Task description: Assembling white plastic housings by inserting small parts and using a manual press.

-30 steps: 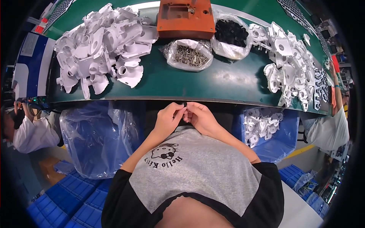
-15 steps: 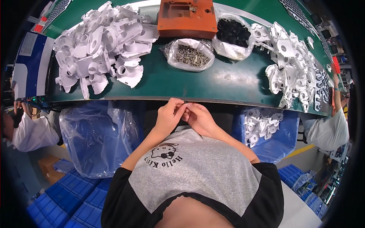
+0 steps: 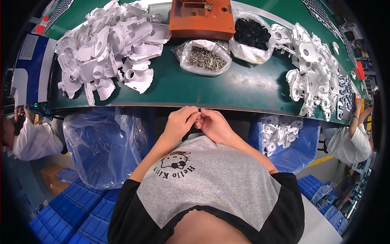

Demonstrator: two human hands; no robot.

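At the centre of the frame our left hand (image 3: pixel 180 122) and right hand (image 3: pixel 215 125) meet fingertip to fingertip, pinching a tiny dark part (image 3: pixel 199 110) just under the green desk's (image 3: pixel 243 87) edge. Above sits a bag of screws (image 3: pixel 206 57).

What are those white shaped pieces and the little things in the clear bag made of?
The white moulded housing parts look like matt plastic: uniform colour, soft edges. The small grey screws in the clear plastic bag glint, so probably metal.

Two hands (image 3: pixel 199 122), two plastic bags (image 3: pixel 205 57), perhaps two white-part heaps (image 3: pixel 105 44), one orange block (image 3: pixel 201 18)
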